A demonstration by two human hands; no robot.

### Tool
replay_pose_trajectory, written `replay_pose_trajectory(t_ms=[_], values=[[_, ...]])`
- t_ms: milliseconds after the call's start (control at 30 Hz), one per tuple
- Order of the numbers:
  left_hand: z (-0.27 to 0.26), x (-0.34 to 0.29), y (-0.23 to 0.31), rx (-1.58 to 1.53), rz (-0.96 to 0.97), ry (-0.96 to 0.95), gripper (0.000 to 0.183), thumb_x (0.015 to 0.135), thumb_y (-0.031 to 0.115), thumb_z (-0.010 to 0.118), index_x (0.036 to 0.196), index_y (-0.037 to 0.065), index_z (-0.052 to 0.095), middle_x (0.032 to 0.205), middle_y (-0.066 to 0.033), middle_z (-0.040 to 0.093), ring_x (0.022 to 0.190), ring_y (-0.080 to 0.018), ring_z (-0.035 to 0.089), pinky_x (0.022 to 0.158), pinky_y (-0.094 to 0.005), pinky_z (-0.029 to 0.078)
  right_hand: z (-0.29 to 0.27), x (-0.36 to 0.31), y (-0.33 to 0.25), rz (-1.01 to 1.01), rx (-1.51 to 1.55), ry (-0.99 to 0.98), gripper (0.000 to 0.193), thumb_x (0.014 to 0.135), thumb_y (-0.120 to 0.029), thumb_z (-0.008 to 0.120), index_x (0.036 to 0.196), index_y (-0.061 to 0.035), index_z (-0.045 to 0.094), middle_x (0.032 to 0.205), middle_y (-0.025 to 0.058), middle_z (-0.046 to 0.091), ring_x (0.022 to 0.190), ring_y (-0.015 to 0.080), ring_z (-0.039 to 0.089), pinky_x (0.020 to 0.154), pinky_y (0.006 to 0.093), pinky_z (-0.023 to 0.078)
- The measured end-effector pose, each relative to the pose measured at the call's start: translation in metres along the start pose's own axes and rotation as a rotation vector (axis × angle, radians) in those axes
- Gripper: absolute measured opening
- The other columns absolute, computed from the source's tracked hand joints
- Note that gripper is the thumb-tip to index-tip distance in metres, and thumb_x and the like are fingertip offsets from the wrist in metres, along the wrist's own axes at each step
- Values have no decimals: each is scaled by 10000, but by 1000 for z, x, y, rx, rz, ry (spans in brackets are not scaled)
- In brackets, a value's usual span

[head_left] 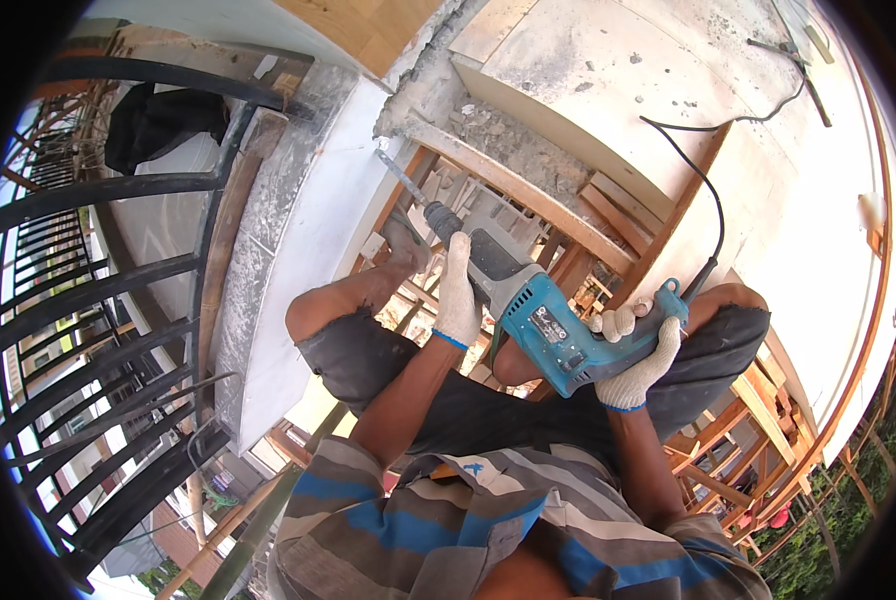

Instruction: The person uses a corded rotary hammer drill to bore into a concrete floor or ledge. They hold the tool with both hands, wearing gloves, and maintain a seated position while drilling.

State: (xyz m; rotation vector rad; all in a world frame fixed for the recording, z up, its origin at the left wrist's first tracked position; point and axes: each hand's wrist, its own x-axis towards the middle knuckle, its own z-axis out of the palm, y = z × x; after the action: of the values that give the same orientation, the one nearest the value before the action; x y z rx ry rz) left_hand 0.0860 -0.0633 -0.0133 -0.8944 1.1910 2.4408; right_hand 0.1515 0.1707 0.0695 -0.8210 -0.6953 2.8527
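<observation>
Across my lap lies a blue and grey rotary hammer (pixel 553 330), its chisel bit (pixel 400 175) pointing up and to the left. The bit's tip meets the white edge of a concrete wall (pixel 343 150), beside a rough broken patch. My left hand (pixel 457 295), in a white knit glove with a blue cuff, is closed round the tool's front, behind the dark chuck. My right hand (pixel 638 350), gloved alike, grips the rear handle; whether a finger presses the trigger cannot be seen. A black power cord (pixel 716 220) runs from the handle up to the right.
Black metal railing (pixel 108 275) stands on the left with dark cloth over it. A wooden beam (pixel 528 195) crosses an opening below me, with scaffold timbers (pixel 758 440) underneath. Pale boards (pixel 608 90) strewn with rubble lie ahead. Bars (pixel 818 85) lie at the far right.
</observation>
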Motion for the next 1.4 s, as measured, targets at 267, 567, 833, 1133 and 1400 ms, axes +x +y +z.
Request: replay_pose_trajectory(t_ms=[267, 567, 833, 1133, 1400], values=[[-1, 4, 13, -94, -38, 20, 652, 1103, 614, 583, 1456, 66, 588, 1326, -100, 691, 1199, -235, 692, 1042, -404, 580, 15, -6, 17, -19, 35, -101, 440, 1040, -548, 633, 1099, -120, 548, 806, 60, 558, 749, 229, 561, 848, 468, 499], [7, 13, 17, -86, -39, 44, 725, 1036, 710, 624, 1436, 106, 612, 1261, -94, 710, 1132, -243, 714, 961, -415, 621, 22, 5, 14, -4, 59, -148, 440, 1032, -532, 654, 1111, -111, 555, 815, 73, 579, 765, 243, 573, 868, 470, 492], [2, 19, 18, -70, -5, 43, 754, 1024, 737, 618, 1439, 107, 615, 1279, -99, 695, 1127, -255, 709, 956, -438, 623, 29, 7, 16, 1, 44, -163, 448, 1029, -541, 661, 1105, -112, 555, 824, 77, 594, 778, 243, 586, 888, 472, 493], [-17, 62, 57, -219, -30, -121, 845, 1004, 861, 467, 1290, 89, 656, 1030, -158, 732, 864, -295, 761, 744, -443, 688, 44, -2, 94, -168, -113, -584, 346, 1036, -361, 731, 1163, -70, 594, 990, 118, 675, 980, 285, 668, 991, 527, 506], [3, 51, 47, -162, -128, -104, 809, 1001, 799, 577, 1371, 82, 636, 1177, -144, 738, 1049, -298, 751, 916, -467, 655, 61, -7, 36, -29, -336, -224, 564, 1014, -477, 716, 1369, -70, 551, 1162, 177, 707, 1222, 353, 668, 1181, 565, 455]])
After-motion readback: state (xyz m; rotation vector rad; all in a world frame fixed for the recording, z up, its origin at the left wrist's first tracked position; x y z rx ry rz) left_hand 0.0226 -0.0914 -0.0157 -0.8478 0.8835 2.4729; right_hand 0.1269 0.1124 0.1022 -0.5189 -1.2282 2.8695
